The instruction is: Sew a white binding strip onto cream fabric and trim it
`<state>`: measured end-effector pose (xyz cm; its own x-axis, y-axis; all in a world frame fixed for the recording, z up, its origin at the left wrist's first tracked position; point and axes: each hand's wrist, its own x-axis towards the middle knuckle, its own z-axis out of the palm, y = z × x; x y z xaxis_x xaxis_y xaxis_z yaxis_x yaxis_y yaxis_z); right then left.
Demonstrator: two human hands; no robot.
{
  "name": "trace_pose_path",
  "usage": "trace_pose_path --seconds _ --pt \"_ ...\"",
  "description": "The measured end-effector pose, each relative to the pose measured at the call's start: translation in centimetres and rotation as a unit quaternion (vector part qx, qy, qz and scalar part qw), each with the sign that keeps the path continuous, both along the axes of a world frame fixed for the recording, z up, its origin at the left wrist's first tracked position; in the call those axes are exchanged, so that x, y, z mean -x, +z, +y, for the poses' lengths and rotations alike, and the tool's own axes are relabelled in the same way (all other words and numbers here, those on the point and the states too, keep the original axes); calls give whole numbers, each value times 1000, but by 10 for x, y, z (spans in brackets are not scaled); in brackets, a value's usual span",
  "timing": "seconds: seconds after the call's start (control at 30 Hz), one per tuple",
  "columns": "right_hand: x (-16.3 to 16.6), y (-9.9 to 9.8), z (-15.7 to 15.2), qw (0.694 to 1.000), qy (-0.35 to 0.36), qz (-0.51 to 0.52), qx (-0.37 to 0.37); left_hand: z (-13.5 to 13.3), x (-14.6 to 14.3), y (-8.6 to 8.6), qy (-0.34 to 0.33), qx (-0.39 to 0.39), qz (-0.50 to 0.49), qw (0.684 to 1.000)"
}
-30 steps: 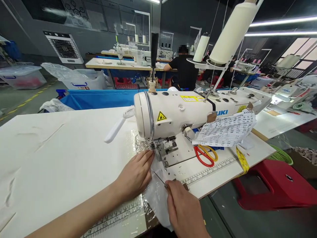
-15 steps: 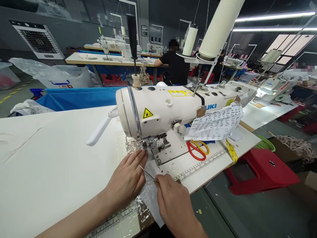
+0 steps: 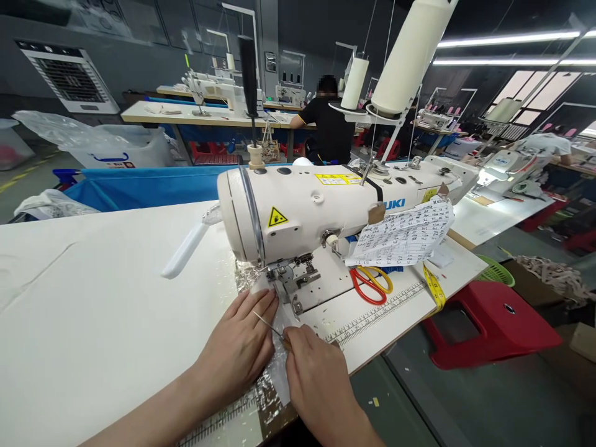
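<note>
A white sewing machine point(image 3: 288, 211) stands before me, its presser foot and needle area point(image 3: 279, 273) low at the left end of the head. A thin strip of white fabric point(image 3: 280, 372) runs under the foot. My left hand point(image 3: 244, 335) lies flat on the fabric, fingers stretched forward close to the foot. Closed beside it, my right hand point(image 3: 316, 379) grips a thin metal awl point(image 3: 269, 325), whose handle is mostly hidden in the fist. The awl's tip reaches over the back of my left hand; I cannot tell whether it touches.
Red and yellow scissors point(image 3: 370, 284) lie right of the machine bed, near a yellow tape measure point(image 3: 434, 287). A handwritten sheet point(image 3: 403, 236) hangs on the machine. Thread cones point(image 3: 410, 56) stand above. A red stool point(image 3: 498, 323) is at the right. A co-worker point(image 3: 328, 124) sits beyond.
The white fabric has moved forward under the foot, its near end now shorter. My right hand has shifted slightly left with the awl; my left hand stays flat near the foot.
</note>
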<state>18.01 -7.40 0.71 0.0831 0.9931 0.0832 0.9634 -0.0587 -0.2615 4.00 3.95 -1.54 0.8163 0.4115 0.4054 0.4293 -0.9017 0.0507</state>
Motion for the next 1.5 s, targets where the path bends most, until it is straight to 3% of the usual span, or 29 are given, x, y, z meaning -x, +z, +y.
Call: trace_pose_path --seconds 0.3,0.47,0.67,0.77,1.07,1.27,1.5 --pt "6 -2 12 999 -21 -8 -27 14 -1 -2 19 -25 -15 999" --pt "10 3 18 1000 -24 -4 -3 21 -2 3 33 -40 -3 999" --pt "9 -3 13 992 -30 105 -65 35 2 6 29 -69 7 997" --pt "7 -8 7 985 -38 134 -103 31 2 7 39 -79 8 996" --pt "-4 -7 -12 984 -18 139 -105 2 -6 4 12 -42 13 999" --pt "-32 -8 -28 962 -61 249 -98 7 -4 -1 24 -57 12 998" --pt "-43 -4 -28 930 -79 351 -76 0 -4 7 19 -48 26 998"
